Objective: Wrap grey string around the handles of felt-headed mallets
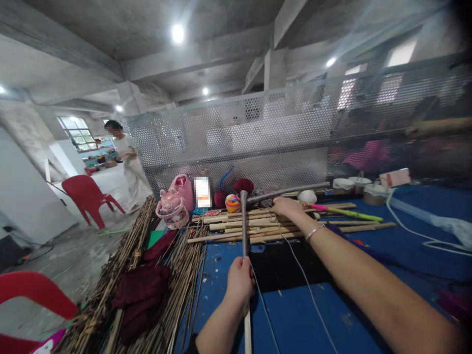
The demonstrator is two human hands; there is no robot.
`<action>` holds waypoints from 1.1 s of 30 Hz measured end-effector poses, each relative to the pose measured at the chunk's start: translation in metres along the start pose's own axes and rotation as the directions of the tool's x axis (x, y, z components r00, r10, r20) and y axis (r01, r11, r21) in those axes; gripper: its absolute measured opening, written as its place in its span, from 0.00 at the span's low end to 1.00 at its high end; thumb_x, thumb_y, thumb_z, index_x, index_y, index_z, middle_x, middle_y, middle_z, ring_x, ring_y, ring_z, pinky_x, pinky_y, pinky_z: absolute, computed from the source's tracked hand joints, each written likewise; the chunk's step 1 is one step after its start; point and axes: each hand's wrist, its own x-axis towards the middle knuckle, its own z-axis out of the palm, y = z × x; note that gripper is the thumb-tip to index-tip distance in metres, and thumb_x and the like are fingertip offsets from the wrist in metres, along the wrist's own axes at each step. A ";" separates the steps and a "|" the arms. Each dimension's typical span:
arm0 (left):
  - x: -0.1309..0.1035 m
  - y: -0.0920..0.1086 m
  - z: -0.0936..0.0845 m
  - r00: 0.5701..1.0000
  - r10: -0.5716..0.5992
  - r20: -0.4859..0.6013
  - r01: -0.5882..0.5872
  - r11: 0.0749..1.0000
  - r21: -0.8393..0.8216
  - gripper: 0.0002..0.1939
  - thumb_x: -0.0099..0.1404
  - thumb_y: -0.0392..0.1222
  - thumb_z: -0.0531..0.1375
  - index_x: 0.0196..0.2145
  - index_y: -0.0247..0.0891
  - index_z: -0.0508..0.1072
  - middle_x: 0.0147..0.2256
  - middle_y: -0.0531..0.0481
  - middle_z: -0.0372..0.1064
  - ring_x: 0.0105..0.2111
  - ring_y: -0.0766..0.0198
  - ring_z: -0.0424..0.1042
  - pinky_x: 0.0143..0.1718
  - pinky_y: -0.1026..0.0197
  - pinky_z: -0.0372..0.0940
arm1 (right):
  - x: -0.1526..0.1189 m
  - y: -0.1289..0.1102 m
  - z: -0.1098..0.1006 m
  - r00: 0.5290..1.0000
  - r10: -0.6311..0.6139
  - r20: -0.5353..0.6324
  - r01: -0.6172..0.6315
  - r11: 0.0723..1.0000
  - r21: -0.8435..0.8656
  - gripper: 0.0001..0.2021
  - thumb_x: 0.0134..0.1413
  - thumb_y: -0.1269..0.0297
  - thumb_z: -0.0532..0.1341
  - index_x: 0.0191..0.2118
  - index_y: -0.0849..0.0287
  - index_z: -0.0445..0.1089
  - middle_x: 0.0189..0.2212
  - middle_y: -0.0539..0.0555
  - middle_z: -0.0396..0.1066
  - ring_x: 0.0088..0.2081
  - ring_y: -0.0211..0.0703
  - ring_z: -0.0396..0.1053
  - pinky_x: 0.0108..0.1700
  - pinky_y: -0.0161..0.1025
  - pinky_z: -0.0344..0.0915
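Stick (245,226): one, held over worktop (295,319), tip towards far edge; grey down to my fist, pale wood remained below | left hand (241,282): closed round it | right hand (288,209): at pale sticks (226,226), grip I couldn't tell

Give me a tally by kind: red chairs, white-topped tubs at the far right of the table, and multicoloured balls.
Red chairs: 2
White-topped tubs: 3
Multicoloured ball: 1
Total: 6
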 end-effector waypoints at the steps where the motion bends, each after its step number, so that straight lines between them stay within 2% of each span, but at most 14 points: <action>1: 0.000 0.000 0.000 1.000 0.003 -0.002 -0.003 1.000 0.002 0.12 0.62 0.46 0.45 0.23 0.39 0.52 0.16 0.61 0.45 0.11 0.76 0.44 0.12 0.70 0.36 | -0.002 0.001 0.000 0.999 0.026 -0.034 -0.025 0.999 0.039 0.07 0.43 0.68 0.57 0.24 0.64 0.71 0.30 0.65 0.71 0.38 0.54 0.68 0.39 0.46 0.59; 5: 0.001 0.000 0.000 1.000 -0.002 -0.001 0.002 1.000 -0.001 0.12 0.62 0.46 0.45 0.24 0.39 0.52 0.16 0.61 0.45 0.11 0.76 0.44 0.12 0.70 0.36 | -0.004 -0.004 -0.004 0.988 -0.023 -0.151 0.064 0.958 0.279 0.11 0.47 0.65 0.52 0.24 0.62 0.69 0.30 0.60 0.71 0.38 0.48 0.67 0.39 0.40 0.59; 9: 0.000 0.001 0.000 1.000 -0.003 -0.002 0.003 1.000 -0.006 0.12 0.62 0.46 0.45 0.24 0.39 0.52 0.16 0.61 0.45 0.12 0.76 0.44 0.12 0.70 0.37 | -0.001 -0.020 -0.009 0.977 -0.052 -0.206 0.155 0.838 0.523 0.13 0.51 0.61 0.46 0.29 0.61 0.65 0.31 0.55 0.71 0.34 0.40 0.67 0.32 0.33 0.61; 11: -0.001 0.002 0.000 1.000 -0.009 0.002 0.009 1.000 -0.003 0.12 0.62 0.46 0.45 0.23 0.39 0.52 0.16 0.61 0.45 0.12 0.76 0.44 0.12 0.70 0.37 | -0.002 -0.028 -0.014 0.979 -0.020 -0.205 0.164 0.673 0.721 0.12 0.50 0.60 0.47 0.29 0.60 0.62 0.33 0.54 0.71 0.33 0.38 0.68 0.30 0.32 0.62; 13: -0.002 0.003 0.000 1.000 -0.011 -0.001 0.011 1.000 0.000 0.12 0.62 0.46 0.45 0.23 0.39 0.52 0.16 0.61 0.45 0.11 0.77 0.44 0.12 0.70 0.36 | -0.006 -0.036 -0.023 0.988 0.018 -0.156 0.139 0.373 0.918 0.08 0.48 0.60 0.50 0.28 0.59 0.60 0.31 0.53 0.70 0.31 0.37 0.68 0.30 0.32 0.62; 15: -0.001 0.003 0.000 1.000 -0.009 0.001 0.009 1.000 -0.003 0.12 0.62 0.46 0.45 0.23 0.39 0.52 0.16 0.61 0.45 0.11 0.76 0.44 0.12 0.70 0.36 | -0.014 -0.043 -0.036 0.996 0.028 -0.086 0.084 0.070 0.994 0.06 0.45 0.62 0.54 0.26 0.58 0.59 0.27 0.50 0.70 0.29 0.37 0.68 0.30 0.33 0.63; 17: 0.000 0.002 0.000 1.000 -0.009 0.005 0.009 1.000 -0.012 0.12 0.61 0.47 0.45 0.23 0.39 0.52 0.16 0.61 0.45 0.11 0.76 0.44 0.12 0.70 0.36 | -0.024 -0.050 -0.052 0.999 0.014 -0.045 0.046 -0.070 0.996 0.05 0.45 0.64 0.56 0.26 0.58 0.59 0.24 0.49 0.69 0.28 0.37 0.68 0.31 0.35 0.63; 19: 0.001 0.001 0.000 1.000 -0.010 0.002 0.010 1.000 -0.017 0.12 0.61 0.47 0.46 0.24 0.39 0.52 0.16 0.61 0.45 0.11 0.76 0.45 0.12 0.70 0.36 | -0.038 -0.056 -0.068 0.999 -0.020 -0.041 0.038 -0.129 0.991 0.04 0.46 0.64 0.56 0.26 0.58 0.59 0.23 0.49 0.69 0.28 0.39 0.69 0.31 0.37 0.64; 22: 0.002 0.000 0.000 1.000 -0.005 0.002 0.005 1.000 -0.013 0.11 0.61 0.47 0.47 0.24 0.39 0.53 0.16 0.61 0.46 0.12 0.76 0.45 0.12 0.71 0.37 | -0.061 -0.062 -0.085 0.988 -0.134 -0.074 0.060 -0.103 0.993 0.05 0.47 0.64 0.56 0.26 0.59 0.60 0.22 0.49 0.69 0.27 0.38 0.68 0.31 0.36 0.64; 26: 0.002 -0.001 -0.001 1.000 -0.006 -0.010 0.006 1.000 -0.005 0.11 0.60 0.47 0.48 0.24 0.40 0.53 0.16 0.61 0.47 0.11 0.76 0.45 0.12 0.71 0.37 | -0.094 -0.056 -0.093 0.960 -0.270 -0.081 0.104 0.072 0.992 0.09 0.47 0.60 0.58 0.25 0.60 0.61 0.24 0.51 0.69 0.26 0.37 0.66 0.30 0.34 0.62; 28: 0.003 -0.001 -0.001 1.000 -0.002 -0.009 0.002 1.000 -0.006 0.11 0.60 0.48 0.48 0.24 0.40 0.54 0.16 0.61 0.47 0.11 0.77 0.45 0.12 0.71 0.37 | -0.109 -0.047 -0.090 0.948 -0.316 -0.048 0.133 0.254 0.958 0.12 0.48 0.55 0.57 0.25 0.60 0.62 0.25 0.53 0.70 0.28 0.39 0.66 0.31 0.35 0.61; 30: 0.002 -0.001 -0.002 1.000 0.010 -0.002 -0.010 1.000 -0.010 0.12 0.59 0.49 0.49 0.24 0.40 0.53 0.16 0.61 0.48 0.11 0.77 0.45 0.12 0.71 0.38 | -0.124 -0.038 -0.085 0.951 -0.308 0.016 0.161 0.539 0.827 0.15 0.45 0.51 0.58 0.23 0.60 0.63 0.26 0.55 0.70 0.31 0.43 0.66 0.34 0.38 0.61; 32: 0.002 -0.002 -0.001 0.999 0.032 -0.002 -0.032 0.999 -0.009 0.14 0.58 0.51 0.50 0.24 0.39 0.53 0.16 0.61 0.48 0.11 0.77 0.46 0.12 0.71 0.38 | -0.140 -0.034 -0.073 0.978 -0.206 -0.041 0.189 0.776 0.602 0.15 0.38 0.52 0.63 0.22 0.60 0.63 0.30 0.57 0.70 0.38 0.50 0.65 0.39 0.42 0.59; 33: 0.001 -0.002 -0.001 0.999 0.042 -0.004 -0.042 0.999 -0.005 0.14 0.57 0.51 0.50 0.24 0.39 0.54 0.16 0.61 0.48 0.11 0.77 0.46 0.12 0.71 0.38 | -0.148 -0.035 -0.065 0.981 -0.151 -0.125 0.194 0.838 0.510 0.15 0.35 0.54 0.64 0.23 0.60 0.64 0.32 0.58 0.69 0.41 0.52 0.63 0.42 0.43 0.58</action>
